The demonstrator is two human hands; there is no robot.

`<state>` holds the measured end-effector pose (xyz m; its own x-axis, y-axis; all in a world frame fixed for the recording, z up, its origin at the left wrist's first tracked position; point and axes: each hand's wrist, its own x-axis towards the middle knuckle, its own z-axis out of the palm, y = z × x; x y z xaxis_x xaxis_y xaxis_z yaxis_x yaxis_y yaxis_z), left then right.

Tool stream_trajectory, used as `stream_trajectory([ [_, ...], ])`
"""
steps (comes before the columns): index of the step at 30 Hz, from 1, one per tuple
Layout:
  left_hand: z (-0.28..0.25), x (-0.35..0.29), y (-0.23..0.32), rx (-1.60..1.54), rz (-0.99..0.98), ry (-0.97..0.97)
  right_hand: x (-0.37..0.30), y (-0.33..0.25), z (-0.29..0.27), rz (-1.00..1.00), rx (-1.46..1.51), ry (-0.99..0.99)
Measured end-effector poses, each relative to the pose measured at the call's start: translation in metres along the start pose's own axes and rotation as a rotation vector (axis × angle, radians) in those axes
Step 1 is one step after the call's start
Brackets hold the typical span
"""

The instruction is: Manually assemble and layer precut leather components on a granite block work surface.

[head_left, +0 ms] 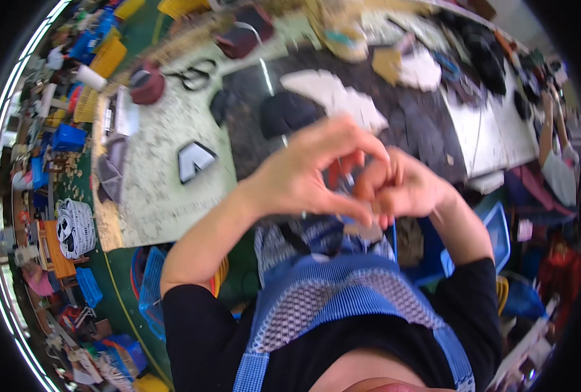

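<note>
2 maroon bundles (147, 83) (243, 32), 1 scissors (193, 78)

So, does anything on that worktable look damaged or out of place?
The white tabletop looks dirty: dark marks speckle its left part. On the dark board, the pale sheet has a ragged edge, perhaps just an offcut.

Blur across the left hand (316, 166) and right hand (409, 186), and whether they pinch anything is impossible to tell! The right forearm (463, 227) partly hides a blue crate (501, 228); the co-worker (559, 178) beyond is smeared.
</note>
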<state>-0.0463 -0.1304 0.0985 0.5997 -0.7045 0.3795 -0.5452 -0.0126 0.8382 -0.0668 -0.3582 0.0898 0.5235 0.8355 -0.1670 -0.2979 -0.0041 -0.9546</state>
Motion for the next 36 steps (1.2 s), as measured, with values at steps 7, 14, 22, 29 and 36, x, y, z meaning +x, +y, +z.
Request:
stream_trajectory([
  [7, 0.034, -0.037, 0.0, 0.672, 0.558, 0.162, -0.004, 0.079, -0.001, -0.24, 0.538, 0.389],
  [14, 0.033, -0.118, 0.039, -0.157, -0.222, 0.18, -0.172, 0.18, -0.031, 0.667, -0.262, 0.597],
  [22, 0.066, -0.12, 0.011, -0.982, -0.812, 0.455, -0.024, 0.059, 0.034, 0.072, -0.302, 0.298],
  [29, 0.04, -0.095, -0.027, -0.199, -0.668, 0.491, 0.037, 0.039, 0.01, 0.27, -0.381, 0.426],
  [36, 0.04, -0.103, -0.06, -0.153, -0.752, 0.404, 0.052, 0.057, 0.003, 0.367, -0.424, 0.469],
])
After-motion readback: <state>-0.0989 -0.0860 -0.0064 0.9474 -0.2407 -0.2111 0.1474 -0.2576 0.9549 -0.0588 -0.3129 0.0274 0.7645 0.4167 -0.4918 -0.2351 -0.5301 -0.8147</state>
